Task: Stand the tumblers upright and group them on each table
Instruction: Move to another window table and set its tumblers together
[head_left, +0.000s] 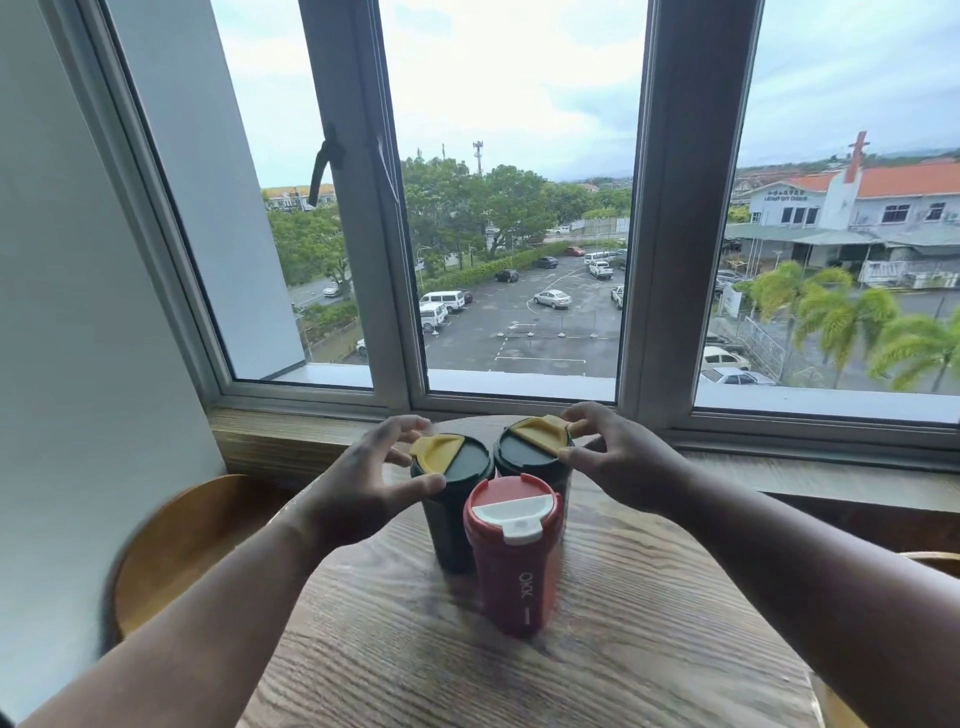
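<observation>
You stand at a round wooden table (649, 623) by a big window (519, 208), and three tumblers stand upright on it, close together in a little bunch. The red tumbler (514, 561) with the white lid is nearest to you, in front of the other two. Behind it, on the left, is a dark green tumbler (451, 512) with a yellow flap on its lid. Behind it, on the right, is the second dark green tumbler (530, 452), also with a yellow flap. The two green ones stand side by side, just beside each other, and the red one sits in front of the gap between them. Your left hand (363, 483) is curled round the top of the left green tumbler, with the thumb on the near rim and the fingers by the yellow flap. Your right hand (618, 457) holds the top of the right green tumbler the same way, with its fingers pinching the lid at the yellow flap. A wooden chair (176, 545) is at the left of the table, and it looks blurry. Out the window you can see a car park (530, 322), trees and buildings with orange roofs.
</observation>
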